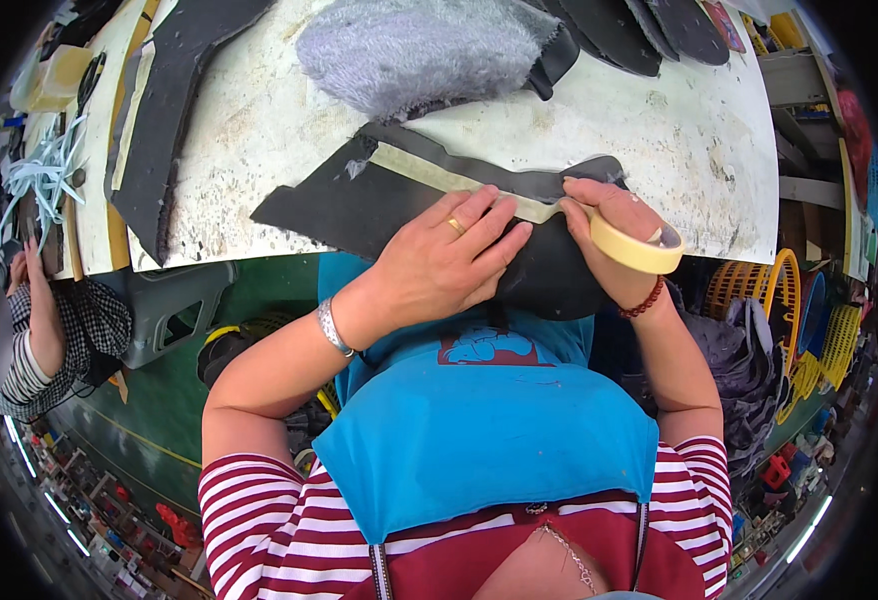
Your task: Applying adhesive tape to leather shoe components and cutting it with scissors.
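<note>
A dark, flat cut piece of material [329, 205] lies at the table's front edge, its near part hanging over. A strip of pale yellow masking tape [414, 166] runs along its upper side toward the right. My left hand [439, 252] rests flat on the piece, fingertips pressing on the tape strip. My right hand [614, 225] grips a roll of masking tape [639, 252] near its palm. Between its thumb and index finger is the tape where it leaves the piece. The roll partly hides the right palm.
Grey fluffy material [429, 55] sits on the white table [704, 140] beyond my hands. Dark pieces [609, 30] are stacked at the far right; another long dark piece [174, 120] lies left. Pale blue strips [47, 175] hang beside a co-worker [49, 330]. Yellow baskets [749, 290] stand right.
</note>
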A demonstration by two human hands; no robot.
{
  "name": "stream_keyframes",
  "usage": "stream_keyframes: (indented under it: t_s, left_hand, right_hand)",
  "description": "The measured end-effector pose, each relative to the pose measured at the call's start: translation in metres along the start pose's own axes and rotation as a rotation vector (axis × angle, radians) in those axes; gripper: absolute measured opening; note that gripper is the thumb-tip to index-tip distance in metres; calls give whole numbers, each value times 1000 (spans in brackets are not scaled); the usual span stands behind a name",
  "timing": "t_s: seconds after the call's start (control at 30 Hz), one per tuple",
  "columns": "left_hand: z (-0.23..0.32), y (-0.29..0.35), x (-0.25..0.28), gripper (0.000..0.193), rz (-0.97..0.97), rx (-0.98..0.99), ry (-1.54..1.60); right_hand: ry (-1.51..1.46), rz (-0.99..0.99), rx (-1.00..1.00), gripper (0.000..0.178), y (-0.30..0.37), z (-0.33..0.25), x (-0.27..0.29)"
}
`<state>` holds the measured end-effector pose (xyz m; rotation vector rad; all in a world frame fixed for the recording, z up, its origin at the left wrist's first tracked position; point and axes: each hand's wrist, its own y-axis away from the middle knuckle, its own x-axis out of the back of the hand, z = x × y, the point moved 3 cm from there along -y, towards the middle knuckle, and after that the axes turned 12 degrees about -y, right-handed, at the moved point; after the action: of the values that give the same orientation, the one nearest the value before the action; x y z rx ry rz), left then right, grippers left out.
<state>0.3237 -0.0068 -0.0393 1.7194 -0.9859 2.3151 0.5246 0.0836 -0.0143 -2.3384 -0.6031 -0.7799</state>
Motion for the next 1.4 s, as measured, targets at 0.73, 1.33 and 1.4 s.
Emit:
stream_keyframes:
  t_s: [0.73, 1.33, 1.4]
  left_hand:
    - [2, 4, -13, 60, 49, -13, -67]
    - [17, -10, -11, 61, -66, 32, -216]
    - [26, -18, -15, 59, 18, 21, -216]
  right_hand:
    - [-108, -85, -42, 28, -1, 12, 16]
    - [188, -183, 46, 23, -8, 2, 4]
    - [215, -190, 66, 24, -10, 2, 2]
